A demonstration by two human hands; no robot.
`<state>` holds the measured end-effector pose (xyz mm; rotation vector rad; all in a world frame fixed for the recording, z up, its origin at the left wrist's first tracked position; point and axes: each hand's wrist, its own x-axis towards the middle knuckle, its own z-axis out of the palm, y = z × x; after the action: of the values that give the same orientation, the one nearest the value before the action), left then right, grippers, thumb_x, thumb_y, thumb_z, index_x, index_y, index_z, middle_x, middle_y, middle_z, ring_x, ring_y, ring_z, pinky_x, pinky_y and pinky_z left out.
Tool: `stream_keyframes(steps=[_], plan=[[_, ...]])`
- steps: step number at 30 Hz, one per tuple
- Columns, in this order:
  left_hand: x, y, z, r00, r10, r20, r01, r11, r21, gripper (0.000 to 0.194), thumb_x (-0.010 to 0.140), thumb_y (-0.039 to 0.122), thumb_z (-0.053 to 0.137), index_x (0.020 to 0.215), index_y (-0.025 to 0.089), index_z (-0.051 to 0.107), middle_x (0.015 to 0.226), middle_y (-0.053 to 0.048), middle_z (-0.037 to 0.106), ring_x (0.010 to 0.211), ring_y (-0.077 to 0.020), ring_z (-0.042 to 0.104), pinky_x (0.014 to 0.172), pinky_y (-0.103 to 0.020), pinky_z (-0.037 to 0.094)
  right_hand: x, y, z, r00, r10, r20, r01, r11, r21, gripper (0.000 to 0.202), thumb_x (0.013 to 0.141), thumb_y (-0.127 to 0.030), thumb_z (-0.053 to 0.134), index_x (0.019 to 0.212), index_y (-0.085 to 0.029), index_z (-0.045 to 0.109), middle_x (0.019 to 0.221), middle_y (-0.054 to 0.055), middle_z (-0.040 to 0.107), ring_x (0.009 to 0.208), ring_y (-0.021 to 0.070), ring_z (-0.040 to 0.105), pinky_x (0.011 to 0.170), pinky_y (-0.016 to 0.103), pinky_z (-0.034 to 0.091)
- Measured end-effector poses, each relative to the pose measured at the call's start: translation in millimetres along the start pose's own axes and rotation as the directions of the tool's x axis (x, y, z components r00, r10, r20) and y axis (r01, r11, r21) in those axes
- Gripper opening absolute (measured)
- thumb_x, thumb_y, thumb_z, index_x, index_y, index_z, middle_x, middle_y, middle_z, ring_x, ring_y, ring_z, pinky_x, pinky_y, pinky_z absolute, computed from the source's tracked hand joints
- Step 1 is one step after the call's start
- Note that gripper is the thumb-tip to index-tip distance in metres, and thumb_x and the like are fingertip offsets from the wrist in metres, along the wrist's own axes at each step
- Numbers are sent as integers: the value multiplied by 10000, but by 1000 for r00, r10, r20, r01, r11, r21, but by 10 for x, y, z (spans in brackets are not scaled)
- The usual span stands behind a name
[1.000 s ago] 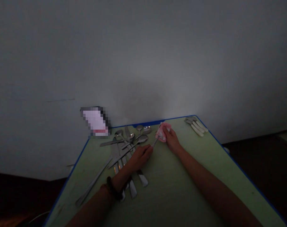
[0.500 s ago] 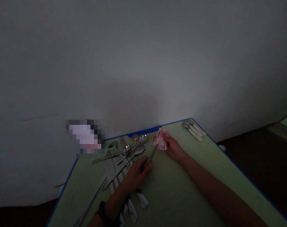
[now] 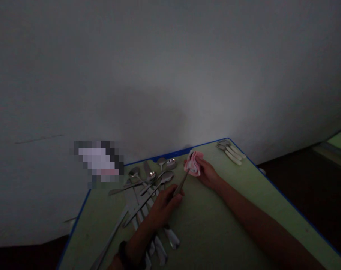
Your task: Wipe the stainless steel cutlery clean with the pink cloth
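Note:
My left hand (image 3: 167,204) is closed round the handle of a metal utensil (image 3: 182,183). The utensil's far end goes into a pink cloth (image 3: 194,163), which hides what kind of piece it is. My right hand (image 3: 208,172) pinches the cloth from the right side. Under and left of my left forearm lies a loose heap of spoons, knives and other metal cutlery, with one spoon (image 3: 167,177) just beyond my left hand. Several forks with pale handles (image 3: 232,154) lie together near the table's far right corner.
The green table (image 3: 215,225) has a blue edge and stands against a grey wall (image 3: 170,75). At its far left corner is a blurred-out object (image 3: 98,161). Part of another green surface (image 3: 340,144) shows at the far right.
The view has shifted slightly. The cloth looks more turned and folded round the utensil's end, and a little more of the utensil shows between my hands. Both hands keep their hold.

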<state>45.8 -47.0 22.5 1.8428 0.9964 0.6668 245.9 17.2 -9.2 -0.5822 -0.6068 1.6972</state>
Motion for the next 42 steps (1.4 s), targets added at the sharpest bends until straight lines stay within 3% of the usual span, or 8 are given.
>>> stream_keyframes(steps=[6, 12, 20, 24, 30, 35, 42], plan=[[50, -71, 65, 989, -41, -144, 59, 991, 123, 372, 903, 406, 355, 627, 178, 456, 565, 33, 462, 541, -112, 451, 538, -227, 329, 22, -53, -15, 999, 2, -40, 1, 998, 65, 165, 721, -195, 591, 882, -171, 620, 887, 22, 680, 816, 144, 624, 830, 291, 474], [50, -115, 95, 998, -5, -67, 19, 978, 210, 373, 907, 397, 338, 616, 182, 430, 531, 49, 426, 496, -97, 425, 498, -225, 286, 42, -23, -69, 998, 16, -53, -21, 995, -98, 170, 639, -126, 590, 803, -156, 627, 714, 4, 650, 632, 124, 583, 635, 251, 468], [69, -58, 113, 998, -12, -64, 26, 975, 222, 375, 882, 417, 371, 594, 181, 421, 511, 58, 392, 496, -98, 396, 494, -223, 276, 28, -43, -13, 999, 45, -30, -50, 976, -211, 171, 596, -94, 610, 758, -141, 635, 723, 17, 660, 630, 123, 581, 607, 234, 455], [74, -37, 117, 997, -45, -69, 57, 982, 178, 385, 902, 416, 332, 620, 179, 443, 542, 47, 449, 526, -106, 442, 522, -224, 314, 6, -29, 13, 998, 30, -46, -39, 980, -196, 165, 647, -158, 631, 812, -141, 637, 756, 25, 667, 687, 138, 604, 683, 262, 471], [75, -19, 115, 996, -51, -67, 63, 979, 192, 382, 895, 396, 327, 607, 180, 455, 551, 39, 470, 526, -110, 442, 518, -227, 316, -62, -12, 76, 993, -99, -71, 84, 979, -183, 273, 676, -349, 701, 871, -170, 632, 799, 25, 681, 742, 164, 627, 755, 313, 474], [66, -7, 125, 999, -53, -6, 53, 975, 215, 391, 898, 395, 314, 599, 181, 448, 538, 35, 471, 516, -111, 448, 520, -232, 318, -60, -11, 92, 965, -186, -183, 161, 977, -139, 269, 690, -390, 686, 843, -175, 635, 749, 3, 669, 692, 144, 615, 721, 301, 475], [69, -2, 113, 997, -71, -10, 72, 988, 136, 479, 924, 426, 237, 558, 181, 426, 500, 43, 437, 477, -97, 422, 503, -226, 330, -106, 100, 126, 937, -199, -286, 148, 971, -189, 268, 668, -404, 705, 780, -173, 626, 678, -9, 640, 590, 114, 569, 626, 263, 469]])
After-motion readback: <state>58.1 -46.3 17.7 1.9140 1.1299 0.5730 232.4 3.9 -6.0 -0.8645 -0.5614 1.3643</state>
